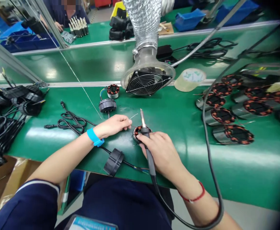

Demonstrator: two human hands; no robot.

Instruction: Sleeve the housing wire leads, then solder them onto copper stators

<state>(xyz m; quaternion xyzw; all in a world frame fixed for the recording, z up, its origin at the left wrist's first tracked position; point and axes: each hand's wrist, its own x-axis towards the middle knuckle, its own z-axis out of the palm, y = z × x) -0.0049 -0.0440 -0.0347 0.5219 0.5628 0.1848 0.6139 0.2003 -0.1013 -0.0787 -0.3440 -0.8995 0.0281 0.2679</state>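
Note:
My left hand (117, 124) is closed in a pinch on a thin solder wire (133, 116), whose tip points up to the right. My right hand (160, 150) holds a soldering iron (150, 159) with its metal tip pointing up and away. Under the fingers of that same hand lies a stator with copper windings (137, 130), partly hidden by the hand and iron. Nearer the table's front edge rests a black round cap (114, 162) with a cable and thin coloured wires. Beyond my left hand stand another black cap (107, 105) and a wired stator (113, 91).
A fume fan (146, 83) hangs over the green table (178, 191), beside a tape roll (190, 80). Several stators (222, 115) stand right; black cables (4, 131) are piled left. The iron's cord loops past my right arm. Across the bench sits a person (68, 16).

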